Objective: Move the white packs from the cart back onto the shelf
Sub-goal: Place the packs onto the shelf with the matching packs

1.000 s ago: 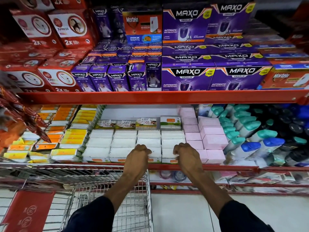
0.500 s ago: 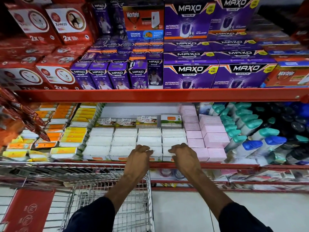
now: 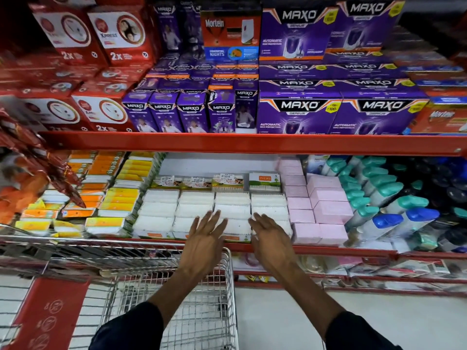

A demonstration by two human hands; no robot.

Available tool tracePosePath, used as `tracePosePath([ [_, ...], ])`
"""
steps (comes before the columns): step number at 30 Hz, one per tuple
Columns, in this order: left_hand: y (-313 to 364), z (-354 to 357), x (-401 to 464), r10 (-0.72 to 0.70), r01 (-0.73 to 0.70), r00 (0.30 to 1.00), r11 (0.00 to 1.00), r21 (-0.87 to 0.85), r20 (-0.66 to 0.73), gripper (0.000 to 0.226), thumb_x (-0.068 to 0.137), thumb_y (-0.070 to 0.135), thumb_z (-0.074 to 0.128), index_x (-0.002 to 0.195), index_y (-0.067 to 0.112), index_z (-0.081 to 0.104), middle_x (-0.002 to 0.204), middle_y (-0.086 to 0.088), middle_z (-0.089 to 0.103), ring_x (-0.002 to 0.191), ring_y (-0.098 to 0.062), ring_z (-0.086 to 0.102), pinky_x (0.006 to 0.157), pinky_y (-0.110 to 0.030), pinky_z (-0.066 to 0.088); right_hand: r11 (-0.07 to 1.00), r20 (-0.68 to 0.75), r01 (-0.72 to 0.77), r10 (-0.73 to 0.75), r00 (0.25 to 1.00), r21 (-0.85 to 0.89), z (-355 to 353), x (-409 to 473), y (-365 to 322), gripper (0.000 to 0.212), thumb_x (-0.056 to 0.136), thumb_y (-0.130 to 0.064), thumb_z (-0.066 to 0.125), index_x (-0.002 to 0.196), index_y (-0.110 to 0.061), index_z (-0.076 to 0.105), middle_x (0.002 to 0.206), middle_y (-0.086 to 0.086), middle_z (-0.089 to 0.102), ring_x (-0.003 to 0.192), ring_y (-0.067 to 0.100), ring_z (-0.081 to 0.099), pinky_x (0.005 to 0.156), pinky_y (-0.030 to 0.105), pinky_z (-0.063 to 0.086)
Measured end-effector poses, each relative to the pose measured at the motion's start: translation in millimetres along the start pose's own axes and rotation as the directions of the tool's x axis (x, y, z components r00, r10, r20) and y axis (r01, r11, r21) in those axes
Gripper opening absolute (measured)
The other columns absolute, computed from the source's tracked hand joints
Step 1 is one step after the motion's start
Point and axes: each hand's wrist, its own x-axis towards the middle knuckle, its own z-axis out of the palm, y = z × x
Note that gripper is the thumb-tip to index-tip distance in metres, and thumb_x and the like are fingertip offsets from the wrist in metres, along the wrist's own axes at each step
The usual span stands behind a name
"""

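Observation:
Several white packs (image 3: pixel 194 205) lie in neat rows on the lower red shelf (image 3: pixel 328 250), filling its middle section. My left hand (image 3: pixel 206 238) hovers over the front row with fingers spread and nothing in it. To its right, my right hand (image 3: pixel 271 236) is also spread flat above the front packs, empty. The wire cart (image 3: pixel 177 294) stands below my arms against the shelf; the part of its basket that shows holds no white pack.
Pink boxes (image 3: pixel 326 210) and teal- and blue-capped bottles (image 3: pixel 394 213) sit right of the white packs, yellow and orange packs (image 3: pixel 118 198) to the left. Purple boxes (image 3: pixel 300 112) and red boxes (image 3: pixel 101 109) fill the upper shelf. Red bags (image 3: pixel 30 157) hang at the left.
Both hands were curled over the front row of white packs; now the fingers have spread flat and the hands have lifted slightly off the packs.

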Motion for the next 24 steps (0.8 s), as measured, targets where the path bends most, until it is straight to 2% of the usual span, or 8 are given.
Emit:
tracePosePath([
  [3,-31,-7,-21,-0.095,0.095,0.995,0.995,0.030,-0.009,0.056,0.099,0.037,0.032,0.151,0.017,0.031,0.163,-0.011,0.018,0.151,-0.032,0.012,0.121,-0.059,0.018,0.993,-0.009,0.118,-0.119,0.993,-0.014,15,5,-28,0.058,0.094,-0.021,0.055,0.147,-0.012,0.033,0.157,0.008,0.030,0.146,0.025,0.025,0.120,0.040,0.021],
  [5,-51,-11,-32,-0.146,0.146,0.989,0.988,0.056,0.012,0.061,0.098,0.040,0.025,0.154,0.017,0.023,0.164,-0.013,0.009,0.151,-0.035,0.004,0.120,-0.061,0.014,0.987,0.018,0.161,-0.161,0.987,-0.002,26,11,-46,0.059,0.098,-0.023,0.048,0.150,-0.011,0.023,0.160,0.008,0.020,0.148,0.025,0.015,0.122,0.042,0.017],
  [8,-87,-18,-46,-0.194,0.190,0.980,0.978,0.086,0.045,0.062,0.097,0.040,0.023,0.154,0.014,0.023,0.163,-0.017,0.009,0.150,-0.039,0.003,0.119,-0.062,0.016,0.975,0.042,0.221,-0.220,0.975,-0.020,43,23,-82,0.060,0.099,-0.024,0.044,0.150,-0.009,0.018,0.161,0.009,0.014,0.149,0.025,0.010,0.123,0.043,0.016],
  [11,-112,-20,-53,-0.198,0.191,0.977,0.978,0.084,0.083,0.061,0.099,0.039,0.021,0.155,0.016,0.017,0.164,-0.018,0.005,0.150,-0.039,-0.001,0.121,-0.058,0.010,0.970,0.065,0.243,-0.242,0.968,-0.009,57,31,-109,0.059,0.100,-0.024,0.041,0.151,-0.008,0.016,0.161,0.009,0.012,0.149,0.026,0.009,0.123,0.044,0.016],
  [14,-126,-22,-57,-0.182,0.175,0.976,0.982,0.068,0.115,0.060,0.099,0.038,0.018,0.155,0.017,0.017,0.163,-0.018,0.009,0.150,-0.037,0.000,0.121,-0.053,0.006,0.973,0.082,0.232,-0.230,0.970,-0.012,67,38,-126,0.058,0.099,-0.022,0.042,0.150,-0.007,0.019,0.160,0.011,0.017,0.149,0.026,0.012,0.122,0.044,0.019],
  [17,-137,-20,-59,-0.143,0.133,0.977,0.988,0.073,0.157,0.055,0.103,0.032,0.027,0.155,0.016,0.018,0.163,-0.019,0.015,0.151,-0.034,0.004,0.124,-0.053,0.010,0.975,0.123,0.220,-0.214,0.969,-0.036,74,40,-135,0.061,0.096,-0.018,0.046,0.150,-0.007,0.020,0.160,0.010,0.017,0.149,0.026,0.012,0.121,0.045,0.023],
  [24,-144,-24,-58,-0.084,0.074,0.977,0.996,0.057,0.198,0.056,0.103,0.031,0.030,0.155,0.017,0.016,0.163,-0.017,0.015,0.152,-0.033,0.005,0.125,-0.050,0.008,0.980,0.184,0.180,-0.161,0.970,-0.089,77,40,-142,0.066,0.097,-0.022,0.043,0.151,-0.008,0.008,0.162,0.010,0.007,0.150,0.025,0.002,0.123,0.044,0.013],
])
